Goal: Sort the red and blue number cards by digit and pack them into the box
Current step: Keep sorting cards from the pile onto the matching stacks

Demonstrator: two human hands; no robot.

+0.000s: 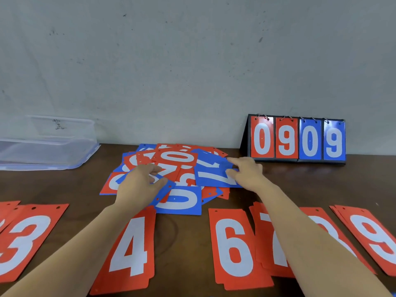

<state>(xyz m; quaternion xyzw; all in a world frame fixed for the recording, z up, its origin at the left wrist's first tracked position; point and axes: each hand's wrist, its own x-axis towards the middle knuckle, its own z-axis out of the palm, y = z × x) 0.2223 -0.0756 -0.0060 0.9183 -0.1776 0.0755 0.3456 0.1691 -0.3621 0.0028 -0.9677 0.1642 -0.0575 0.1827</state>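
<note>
A loose heap of red and blue number cards [171, 159] lies at the middle back of the brown table [188, 243]. My left hand [141, 183] rests on the heap's left side, fingers curled over a blue card. My right hand [246, 172] pinches the right edge of a blue 7 card [212, 174] between thumb and fingers. A blue 0 card [182, 200] lies at the heap's near edge. Along the front sit sorted red cards: 3 [25, 239], 4 [130, 247], 6 [233, 247], 7 [265, 232], 8 [321, 221] and 9 [372, 236]. My right forearm covers part of the 7 and 8.
A clear plastic box [47, 144] stands at the back left against the wall. A black flip scoreboard [297, 140] showing 0 9 0 9 stands at the back right.
</note>
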